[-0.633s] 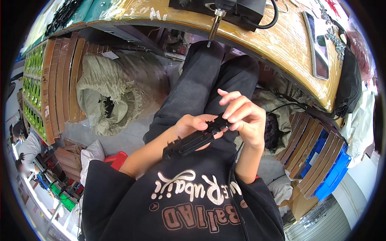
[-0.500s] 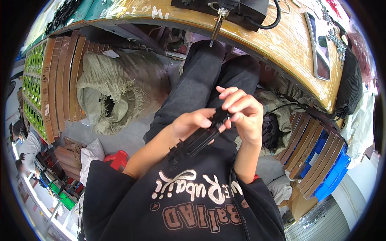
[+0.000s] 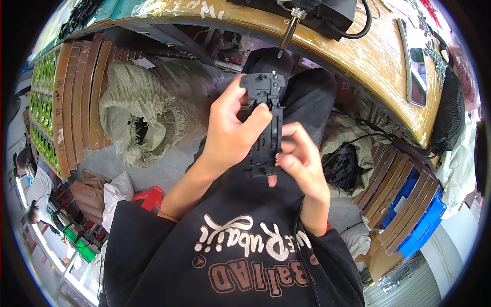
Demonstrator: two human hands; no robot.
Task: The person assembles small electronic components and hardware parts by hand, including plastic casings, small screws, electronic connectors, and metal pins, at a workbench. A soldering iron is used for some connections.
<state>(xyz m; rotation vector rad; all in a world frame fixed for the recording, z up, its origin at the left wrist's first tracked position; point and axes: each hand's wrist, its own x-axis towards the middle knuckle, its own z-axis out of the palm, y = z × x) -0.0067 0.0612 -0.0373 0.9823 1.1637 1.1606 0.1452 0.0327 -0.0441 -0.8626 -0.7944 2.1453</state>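
A long black plastic part (image 3: 268,133), with a wider block at its far end and slots along its length, is held upright over my lap. My left hand (image 3: 232,128) is closed round its left side, the thumb pressed on its face near the wide end. At the lower right edge, my right hand (image 3: 306,166) has bent fingers against the part, and one fingertip shows below its near end. What the fingers behind the part do is hidden. Beyond it, an electric screwdriver (image 3: 291,33) points its bit down past the bench edge.
The wooden bench (image 3: 378,61) curves across the far side, with a phone (image 3: 417,71) on its right. A woven sack (image 3: 153,112) stands to the left, another sack (image 3: 353,158) with black pieces to the right. Stacked cardboard trays (image 3: 71,102) and a red stool (image 3: 149,197) are at left.
The black part has swung from a slant to upright and moved farther from my body, its wide end now far. My left hand moved up along it; my right hand dropped to its lower edge.
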